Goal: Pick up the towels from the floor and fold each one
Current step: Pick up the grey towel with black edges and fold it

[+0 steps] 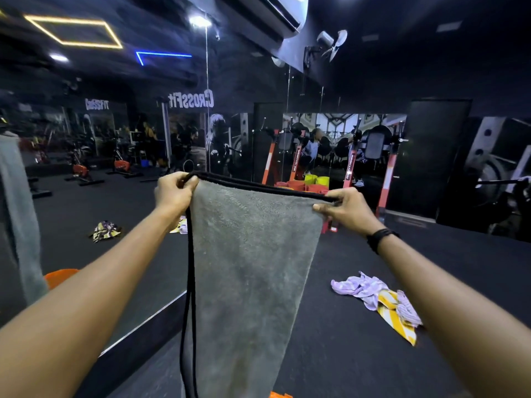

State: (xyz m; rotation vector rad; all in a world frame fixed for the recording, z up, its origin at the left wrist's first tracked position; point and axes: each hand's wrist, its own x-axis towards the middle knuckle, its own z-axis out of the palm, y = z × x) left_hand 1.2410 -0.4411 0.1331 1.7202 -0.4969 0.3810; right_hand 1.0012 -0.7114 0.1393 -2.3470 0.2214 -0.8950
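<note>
I hold the grey towel [253, 259] up in front of me, its long axis running straight down from my hands and its black-trimmed top edge stretched nearly level, tilting slightly lower toward my right. My left hand [173, 193] has its fingers curled round the top left corner, pinching the black hem, and my right hand [343, 209] pinches the top right corner, thumb pressed on the near face and the other fingers tucked behind the cloth. A black wristband [379, 239] sits on my right wrist. The towel's left side hem hangs as a dark doubled line below my left hand. Its bottom end runs off the lower edge of the view, so I cannot tell how far it hangs or whether it reaches the floor. To the right of the towel, down on the dark floor [330, 340], lies a crumpled lilac-and-yellow cloth [376, 300], well apart from the hanging edge. To the left, partly hidden behind the towel and my left forearm, a pale cloth [180, 226] peeks out, and farther left sits a patterned cloth [105, 231]; these two seem to be in the wall mirror [115, 168]. Another grey cloth [20, 222] hangs at the far left, cut off by the frame.
</note>
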